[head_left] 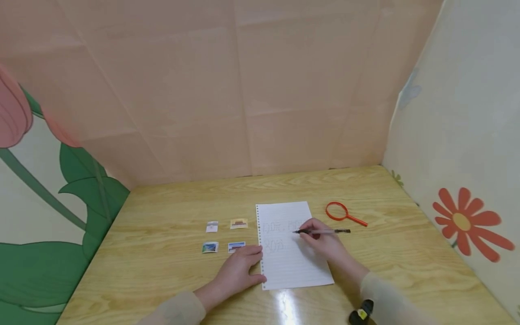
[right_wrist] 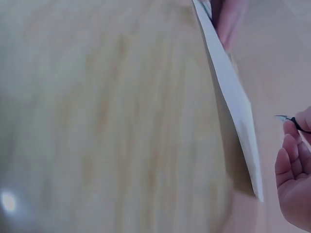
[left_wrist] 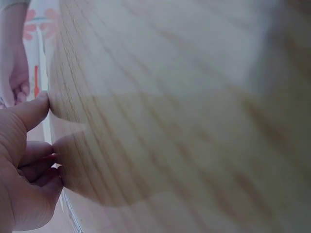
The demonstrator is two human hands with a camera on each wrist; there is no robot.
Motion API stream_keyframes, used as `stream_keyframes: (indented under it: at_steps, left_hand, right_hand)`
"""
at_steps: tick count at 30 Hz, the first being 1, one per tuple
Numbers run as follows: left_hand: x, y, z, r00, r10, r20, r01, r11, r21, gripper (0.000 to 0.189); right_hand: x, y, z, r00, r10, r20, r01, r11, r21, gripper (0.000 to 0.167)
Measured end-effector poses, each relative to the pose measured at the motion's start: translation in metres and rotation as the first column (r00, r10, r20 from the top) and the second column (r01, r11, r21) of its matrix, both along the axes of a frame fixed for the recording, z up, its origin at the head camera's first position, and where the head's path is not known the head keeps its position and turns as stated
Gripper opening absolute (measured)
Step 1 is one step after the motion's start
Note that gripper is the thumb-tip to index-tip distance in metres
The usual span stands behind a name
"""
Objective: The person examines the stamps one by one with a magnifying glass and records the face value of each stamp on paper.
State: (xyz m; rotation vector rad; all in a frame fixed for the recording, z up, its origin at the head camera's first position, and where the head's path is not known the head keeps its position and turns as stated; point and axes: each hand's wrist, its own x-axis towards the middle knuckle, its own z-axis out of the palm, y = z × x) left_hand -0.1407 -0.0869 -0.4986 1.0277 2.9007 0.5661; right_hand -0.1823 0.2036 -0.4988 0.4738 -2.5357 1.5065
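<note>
A white sheet of lined paper [head_left: 294,271] with punched holes down its left side lies on the table, with large handwritten characters on its upper half. My left hand [head_left: 240,271] rests at the sheet's left edge, thumb and fingertips touching it. Over the upper right of the page, my right hand [head_left: 327,246] pinches a pen [head_left: 339,231] with a clear barrel and a dark grip. The tip points left at the page; in the right wrist view the pen tip [right_wrist: 285,117] appears apart from the sheet [right_wrist: 238,104], whose near edge curls up.
Several small picture cards [head_left: 210,247] lie left of the paper, one partly behind my left fingers. A red magnifying glass [head_left: 357,220] lies to the right. A black object [head_left: 360,312] with a yellow mark is by my right sleeve. Walls border the wooden table [head_left: 162,253].
</note>
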Motion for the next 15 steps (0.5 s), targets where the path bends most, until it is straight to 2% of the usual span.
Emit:
stream_keyframes:
  at_steps: [9,15]
  left_hand:
    - [0.000,0.000,0.000,1.000,-0.006,-0.011,0.006,1.000,0.002,0.065]
    - [0.001,0.000,0.001,1.000,-0.003,-0.006,0.004,1.000,0.006,0.065]
  right_hand:
    - [-0.001,0.029,0.002,0.999,-0.037,0.003,0.037,0.999,-0.007,0.016]
    - [0.002,0.043,0.004,0.995,-0.054,-0.080,0.056,0.998,0.020,0.015]
